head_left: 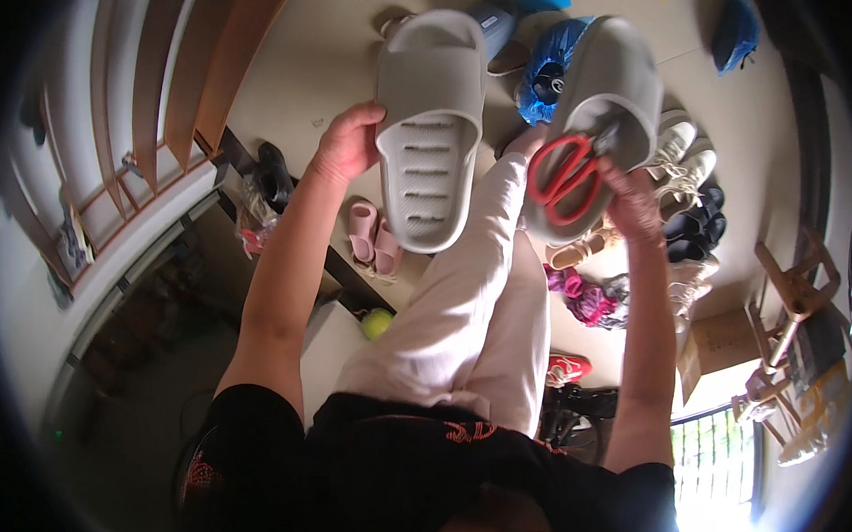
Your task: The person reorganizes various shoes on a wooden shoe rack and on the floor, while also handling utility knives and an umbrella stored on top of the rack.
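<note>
My left hand (351,142) grips a grey slide slipper (432,87) by its left edge, with the slotted footbed facing me and the toe pointing away. In my right hand (634,199) is a second grey slide slipper (608,58), held by its right side. A pair of scissors with red handles (561,178) lies over that slipper's footbed, its blades reaching under the strap. My right thumb presses near the scissors' pivot. The fingers behind both slippers are hidden. Both slippers are held up above the floor, apart from each other.
Small pink slippers (375,239) and a yellow-green ball (377,324) lie at the left. White sneakers (685,159), black shoes (695,226) and a red shoe (567,368) line the right. A blue plastic shoe cover (537,104) shows between the slippers. Beyond stand a cardboard box (722,343) and wooden stools (795,286).
</note>
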{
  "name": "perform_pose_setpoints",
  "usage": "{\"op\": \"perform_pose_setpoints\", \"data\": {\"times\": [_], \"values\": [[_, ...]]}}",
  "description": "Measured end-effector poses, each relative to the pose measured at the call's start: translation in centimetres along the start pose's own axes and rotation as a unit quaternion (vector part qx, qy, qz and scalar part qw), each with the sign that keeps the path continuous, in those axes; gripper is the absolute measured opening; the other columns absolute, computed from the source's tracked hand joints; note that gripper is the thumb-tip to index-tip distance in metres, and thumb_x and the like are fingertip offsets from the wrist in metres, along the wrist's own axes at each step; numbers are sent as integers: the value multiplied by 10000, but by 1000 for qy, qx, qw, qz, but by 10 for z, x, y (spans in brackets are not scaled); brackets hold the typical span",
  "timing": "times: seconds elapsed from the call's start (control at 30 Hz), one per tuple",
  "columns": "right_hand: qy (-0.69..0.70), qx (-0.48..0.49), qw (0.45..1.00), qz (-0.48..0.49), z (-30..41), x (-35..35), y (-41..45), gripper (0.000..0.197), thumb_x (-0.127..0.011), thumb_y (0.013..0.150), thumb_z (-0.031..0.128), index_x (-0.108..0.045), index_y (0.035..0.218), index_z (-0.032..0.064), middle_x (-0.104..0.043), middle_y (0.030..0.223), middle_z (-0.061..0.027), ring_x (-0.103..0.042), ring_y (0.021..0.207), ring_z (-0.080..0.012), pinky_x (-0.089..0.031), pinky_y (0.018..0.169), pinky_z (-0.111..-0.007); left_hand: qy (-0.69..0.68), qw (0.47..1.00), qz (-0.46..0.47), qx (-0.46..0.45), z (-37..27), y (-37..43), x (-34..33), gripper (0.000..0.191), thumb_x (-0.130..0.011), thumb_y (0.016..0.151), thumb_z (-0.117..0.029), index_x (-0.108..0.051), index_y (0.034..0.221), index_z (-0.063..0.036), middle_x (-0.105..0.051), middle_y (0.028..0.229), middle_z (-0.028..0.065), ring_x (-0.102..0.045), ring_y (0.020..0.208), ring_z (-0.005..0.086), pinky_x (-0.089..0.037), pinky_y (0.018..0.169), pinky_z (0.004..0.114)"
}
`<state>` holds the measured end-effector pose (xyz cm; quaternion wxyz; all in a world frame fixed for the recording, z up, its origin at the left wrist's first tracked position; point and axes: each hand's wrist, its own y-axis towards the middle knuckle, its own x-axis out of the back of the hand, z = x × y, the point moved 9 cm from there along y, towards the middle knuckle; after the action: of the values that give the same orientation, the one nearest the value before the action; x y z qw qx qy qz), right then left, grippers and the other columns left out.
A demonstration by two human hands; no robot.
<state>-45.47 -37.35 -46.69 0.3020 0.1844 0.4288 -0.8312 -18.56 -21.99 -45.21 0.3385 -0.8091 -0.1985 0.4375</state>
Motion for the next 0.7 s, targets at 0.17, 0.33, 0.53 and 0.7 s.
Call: {"op": "perform_pose_setpoints", "data": {"times": [0.17,0.33,0.53,0.7], "values": [[-39,-49,998,-8,-37,-73,-78,394,-623,742,30,-479,1108,35,-544,978,-16,-505,864,-129,-421,786,-289,-54,974,-209,64,43,-133,-6,387,-443,795,-261,-520,1063,7,-579,1024,152,-564,922,296,-453,837,389],[-49,-72,995,57,-37,-152,-133,515,-615,691,-55,-439,1166,34,-528,1112,-84,-511,1023,-211,-408,905,-346,-103,975,-196,-6,35,-203,-23,284,-515,781,-283,-593,914,-44,-628,828,86,-600,712,199,-478,698,319],[-114,-84,983,115,-22,-280,-144,550,-767,641,137,-491,1104,26,-574,1027,-54,-555,935,-180,-452,847,-336,-234,967,-19,-98,5,-266,8,316,-509,809,-270,-579,974,-10,-625,903,94,-594,811,199,-459,783,343],[-164,-97,964,186,-32,-410,-114,556,-757,651,117,-481,1127,35,-557,1061,-45,-527,979,-173,-401,895,-322,-287,937,-2,-202,-59,-331,65,357,-527,801,-274,-558,1031,-3,-607,977,107,-578,882,217,-431,843,357]]}}
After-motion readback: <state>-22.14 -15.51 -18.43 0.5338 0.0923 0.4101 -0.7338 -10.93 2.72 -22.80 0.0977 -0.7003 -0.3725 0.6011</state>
